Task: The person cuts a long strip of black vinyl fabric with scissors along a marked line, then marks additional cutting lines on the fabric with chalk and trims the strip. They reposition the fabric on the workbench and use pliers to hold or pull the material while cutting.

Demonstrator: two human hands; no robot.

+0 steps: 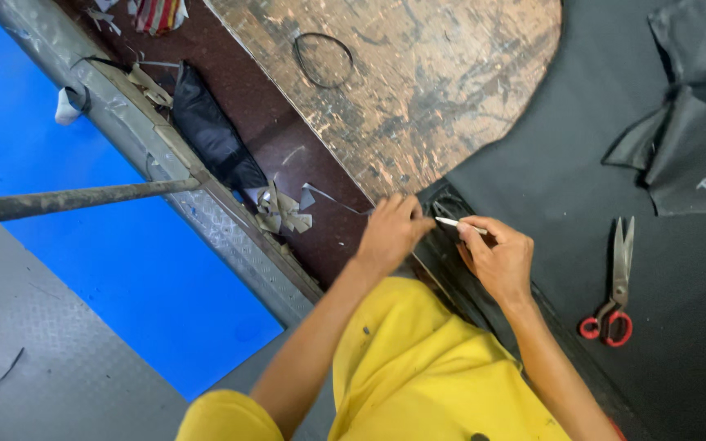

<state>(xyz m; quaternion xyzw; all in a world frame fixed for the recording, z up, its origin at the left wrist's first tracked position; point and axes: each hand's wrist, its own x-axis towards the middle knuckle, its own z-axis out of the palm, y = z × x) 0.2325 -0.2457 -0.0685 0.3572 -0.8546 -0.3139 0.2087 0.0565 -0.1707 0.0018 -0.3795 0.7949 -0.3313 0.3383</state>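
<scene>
My right hand (496,257) pinches a thin white marking stick (451,221), its tip pointing left over the edge of a large black fabric sheet (565,163). My left hand (392,230) presses fingers down on a small dark piece (444,204) at that same edge, just left of the stick's tip. The fabric lies over a worn wooden worktable (418,73). Both forearms reach out from yellow sleeves at the bottom.
Red-handled scissors (614,286) lie on the black fabric to the right. Folded black fabric pieces (688,139) sit at the upper right. A black cord loop (323,59) lies on the wood. Scraps (281,208), a black bundle (214,139) and a metal rail (165,155) run along the left.
</scene>
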